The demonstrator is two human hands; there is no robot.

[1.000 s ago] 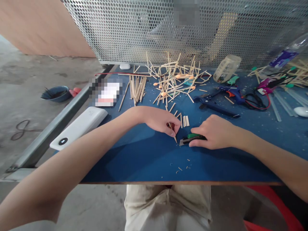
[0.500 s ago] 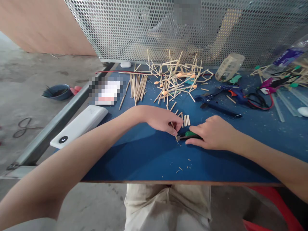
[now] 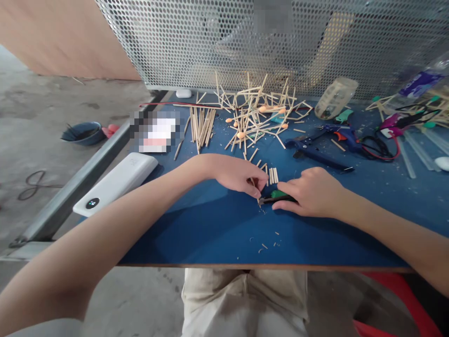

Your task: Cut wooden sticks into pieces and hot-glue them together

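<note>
My left hand (image 3: 242,177) pinches a thin wooden stick (image 3: 258,201), mostly hidden by the fingers, with its lower end at the jaws of the pliers. From the right, my right hand (image 3: 308,193) is closed around green-and-black handled pliers (image 3: 278,195), whose jaws point left and touch or nearly touch the stick. Just behind the pliers lie several short cut stick pieces (image 3: 273,176) side by side. Small shavings and chips (image 3: 264,246) are scattered on the blue tabletop (image 3: 210,238) in front of both hands.
Behind my hands lie a bundle of longer sticks (image 3: 202,128) and a tangled stick framework (image 3: 261,110) with orange blobs. A white power bank (image 3: 115,185) is at left. Blue cutters (image 3: 317,157), a glue gun (image 3: 349,138) and a plastic jar (image 3: 335,98) stand right, before a perforated metal panel (image 3: 217,42).
Hardly anything differs. Both hands keep their hold on the stick and the pliers, and the view has shifted very slightly.
</note>
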